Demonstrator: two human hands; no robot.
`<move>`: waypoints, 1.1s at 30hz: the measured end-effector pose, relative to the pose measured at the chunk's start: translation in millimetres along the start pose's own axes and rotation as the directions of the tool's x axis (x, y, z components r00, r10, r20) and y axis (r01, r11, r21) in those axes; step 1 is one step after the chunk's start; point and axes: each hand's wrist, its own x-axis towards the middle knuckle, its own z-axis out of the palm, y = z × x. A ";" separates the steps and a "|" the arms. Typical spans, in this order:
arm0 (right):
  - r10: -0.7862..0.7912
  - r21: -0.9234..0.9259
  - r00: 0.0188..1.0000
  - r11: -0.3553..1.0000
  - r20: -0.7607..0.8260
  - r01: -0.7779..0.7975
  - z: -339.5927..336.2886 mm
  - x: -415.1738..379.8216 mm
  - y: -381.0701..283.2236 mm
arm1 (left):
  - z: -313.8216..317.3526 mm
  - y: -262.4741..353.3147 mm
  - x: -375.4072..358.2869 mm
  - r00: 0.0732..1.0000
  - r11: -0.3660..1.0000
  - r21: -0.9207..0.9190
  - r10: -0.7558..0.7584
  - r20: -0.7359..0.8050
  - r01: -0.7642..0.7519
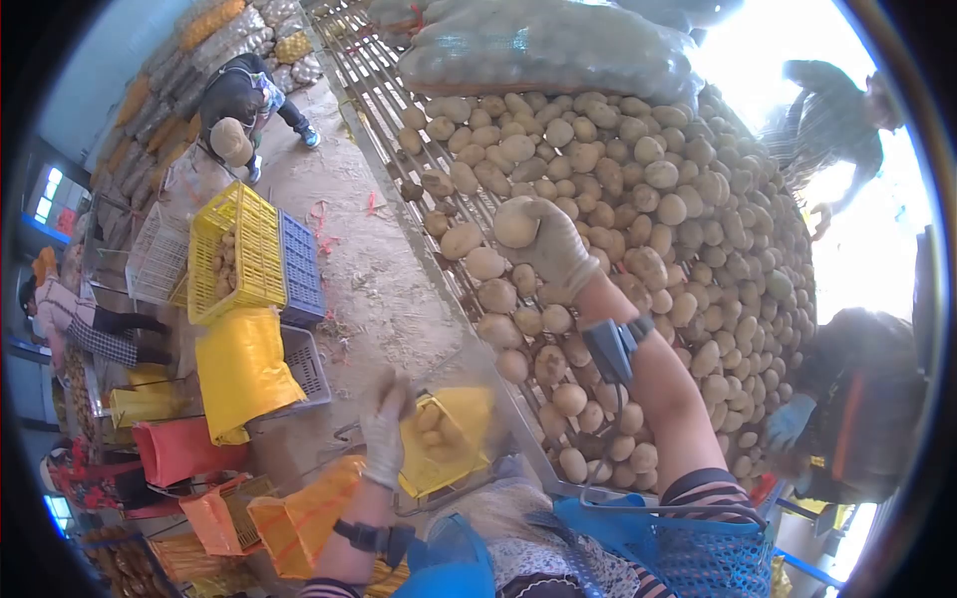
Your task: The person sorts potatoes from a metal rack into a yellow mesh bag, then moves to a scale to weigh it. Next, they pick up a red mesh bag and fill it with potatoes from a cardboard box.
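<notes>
My right hand, in a pale work glove, reaches over the slatted sorting table and grips a potato. Around it lies a large heap of potatoes, spread across the metal slats. My left hand, also gloved, is raised beside a yellow bag with several potatoes inside. Motion blurs the left fingers, so whether they hold anything cannot be made out.
A full mesh sack lies at the table's far end. Yellow and blue crates stand on the floor to the left, near orange bags. Co-workers are at the upper left, far left and right.
</notes>
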 end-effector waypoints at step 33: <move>0.126 0.232 0.937 0.950 0.325 -0.208 26.4 -34.6 -3.2 | -75.0 -52.3 -49.3 0.787 0.606 -0.594 -0.612 0.076 0.528</move>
